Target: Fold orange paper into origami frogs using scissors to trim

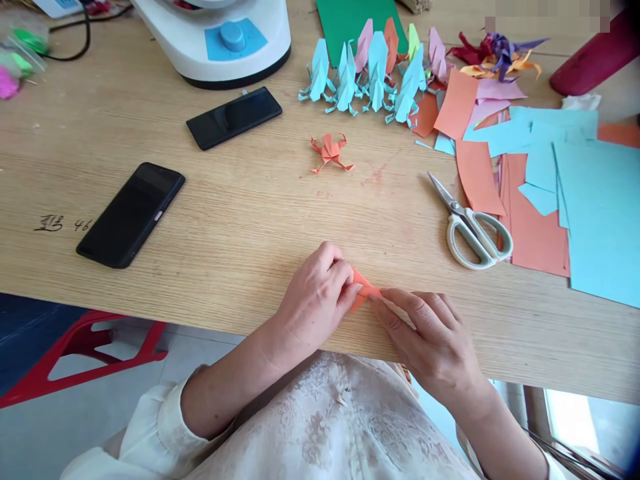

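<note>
A small folded piece of orange paper (367, 291) is between my hands, just above the table's front edge. My left hand (323, 290) pinches its left part between thumb and curled fingers, hiding some of it. The thumb and forefinger of my right hand (430, 327) close on its pointed right end. Beyond my hands, a finished orange origami figure (330, 152) with four spread limbs rests on the wood. Scissors (475, 230) with white-grey handles lie to the right, their blades pointing away to the left.
Two black phones, a nearer one (133, 215) and a farther one (235, 117), lie left. Several blue origami figures (377, 77) stand in rows at the back. Orange and blue paper sheets (605, 213) cover the right side. A white appliance (220, 47) stands behind; a red stool (100, 353) is below left.
</note>
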Tool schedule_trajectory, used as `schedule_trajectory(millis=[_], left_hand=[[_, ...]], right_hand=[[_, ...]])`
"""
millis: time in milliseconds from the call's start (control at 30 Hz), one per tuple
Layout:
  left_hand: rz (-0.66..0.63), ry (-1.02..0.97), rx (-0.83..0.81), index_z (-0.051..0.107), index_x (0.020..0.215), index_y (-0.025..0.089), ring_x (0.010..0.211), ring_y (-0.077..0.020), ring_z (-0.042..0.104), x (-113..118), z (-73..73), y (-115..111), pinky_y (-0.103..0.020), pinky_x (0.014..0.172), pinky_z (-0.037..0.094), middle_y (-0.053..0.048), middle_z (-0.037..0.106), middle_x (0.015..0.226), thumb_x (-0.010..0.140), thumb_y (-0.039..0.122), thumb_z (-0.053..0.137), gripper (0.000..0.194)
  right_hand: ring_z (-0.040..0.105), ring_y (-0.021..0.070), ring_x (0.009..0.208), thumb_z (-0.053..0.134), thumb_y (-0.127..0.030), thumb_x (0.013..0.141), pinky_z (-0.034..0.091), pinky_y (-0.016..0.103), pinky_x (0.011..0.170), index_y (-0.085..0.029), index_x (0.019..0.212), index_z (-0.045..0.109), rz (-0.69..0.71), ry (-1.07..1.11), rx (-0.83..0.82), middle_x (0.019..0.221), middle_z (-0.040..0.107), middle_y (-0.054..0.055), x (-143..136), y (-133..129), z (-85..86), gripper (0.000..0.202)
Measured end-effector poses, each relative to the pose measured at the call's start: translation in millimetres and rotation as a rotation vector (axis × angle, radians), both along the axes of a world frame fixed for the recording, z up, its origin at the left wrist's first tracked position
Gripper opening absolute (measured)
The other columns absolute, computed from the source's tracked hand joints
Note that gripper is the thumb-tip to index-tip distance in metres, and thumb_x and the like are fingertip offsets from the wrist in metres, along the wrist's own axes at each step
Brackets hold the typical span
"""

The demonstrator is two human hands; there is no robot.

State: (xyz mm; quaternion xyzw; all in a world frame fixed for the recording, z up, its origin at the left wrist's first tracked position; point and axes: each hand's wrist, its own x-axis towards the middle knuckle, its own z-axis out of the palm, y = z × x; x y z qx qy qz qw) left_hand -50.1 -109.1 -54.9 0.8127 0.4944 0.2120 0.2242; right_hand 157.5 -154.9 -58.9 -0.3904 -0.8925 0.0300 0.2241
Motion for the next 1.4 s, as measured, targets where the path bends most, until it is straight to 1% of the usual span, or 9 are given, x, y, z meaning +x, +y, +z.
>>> schedule_trajectory(millis=[167,433,567,667,833,900,1000,1200,1400], left_hand=[[0.006,0.016,0.0,0.052,0.082,0.015,0.085,-0.0181,0.055,0.3,-1.7,-0.2,-0.033,0.079,0.048,-0.009,0.052,0.099,0.094,0.014,0.049,0.013],[-0.016,-0.028,-0.072,0.048,0.085,0.017,0.087,-0.0172,0.054,-4.5,3.5,-1.8,-0.033,0.08,0.047,-0.006,0.05,0.1,0.089,0.007,0.051,0.011],[-0.021,-0.061,-0.094,0.048,0.084,0.018,0.088,-0.0168,0.053,-5.9,2.9,-1.5,-0.033,0.081,0.047,-0.005,0.048,0.099,0.089,0.006,0.052,0.013],[-0.022,-0.078,-0.105,0.049,0.085,0.017,0.088,-0.0163,0.053,-6.3,2.3,-1.6,-0.033,0.081,0.047,-0.005,0.048,0.099,0.089,0.005,0.051,0.013],[-0.026,-0.093,-0.125,0.049,0.085,0.017,0.089,-0.0161,0.054,-7.4,3.2,-1.7,-0.033,0.082,0.048,-0.005,0.048,0.101,0.089,0.004,0.051,0.014],[-0.03,-0.093,-0.129,0.049,0.085,0.018,0.09,-0.0167,0.054,-7.6,4.1,-1.5,-0.034,0.082,0.048,-0.006,0.049,0.101,0.089,0.004,0.051,0.014],[-0.029,-0.094,-0.127,0.05,0.085,0.018,0.09,-0.0177,0.054,-6.9,5.3,-1.0,-0.035,0.082,0.049,-0.006,0.049,0.099,0.089,0.005,0.051,0.013],[0.005,-0.085,-0.117,0.05,0.083,0.018,0.088,-0.0181,0.054,-5.0,5.4,-0.4,-0.035,0.081,0.05,-0.006,0.05,0.099,0.085,0.004,0.052,0.014],[-0.009,-0.071,-0.118,0.049,0.083,0.017,0.089,-0.0182,0.054,-4.9,5.7,-0.3,-0.035,0.081,0.05,-0.007,0.05,0.099,0.09,0.007,0.049,0.012]], right_hand=[[0.054,0.0235,0.086,0.054,-0.005,0.094,0.041,0.04,0.069,-0.008,0.119,0.063,-0.017,-0.026,-0.035,0.114,0.066,0.016,-1.5,1.2,1.9,0.026],[0.057,0.0251,0.089,0.049,0.0,0.094,0.043,0.04,0.07,-0.004,0.119,0.061,0.08,-0.045,-0.034,0.122,0.067,0.019,-0.1,4.8,5.2,0.028],[0.059,0.0241,0.093,0.058,-0.006,0.094,0.047,0.04,0.077,-0.011,0.123,0.059,-0.037,0.041,-0.134,0.121,0.066,0.014,-1.7,5.8,3.8,0.03],[0.06,0.0216,0.096,0.058,-0.009,0.095,0.049,0.037,0.083,-0.015,0.118,0.061,-0.144,0.183,-0.249,0.113,0.066,0.011,-8.2,8.2,5.6,0.024],[0.057,0.0157,0.077,0.058,-0.016,0.096,0.045,0.031,0.067,-0.02,0.094,0.063,-0.357,0.315,-0.377,0.088,0.062,0.003,-21.5,12.9,9.2,0.007],[0.054,0.0152,0.071,0.058,-0.017,0.095,0.042,0.031,0.063,-0.02,0.083,0.06,-0.413,0.324,-0.398,0.08,0.058,0.001,-24.5,14.7,9.0,0.012],[0.052,0.0152,0.069,0.059,-0.017,0.094,0.041,0.031,0.062,-0.02,0.078,0.058,-0.421,0.29,-0.403,0.077,0.057,0.001,-25.8,16.9,8.3,0.016],[0.052,0.0156,0.069,0.058,-0.017,0.093,0.04,0.031,0.062,-0.02,0.08,0.059,-0.397,0.242,-0.402,0.078,0.057,0.001,-24.1,18.4,7.9,0.013],[0.051,0.0159,0.069,0.058,-0.017,0.093,0.04,0.031,0.062,-0.02,0.081,0.058,-0.378,0.217,-0.374,0.078,0.055,0.002,-24.1,18.3,5.9,0.013]])
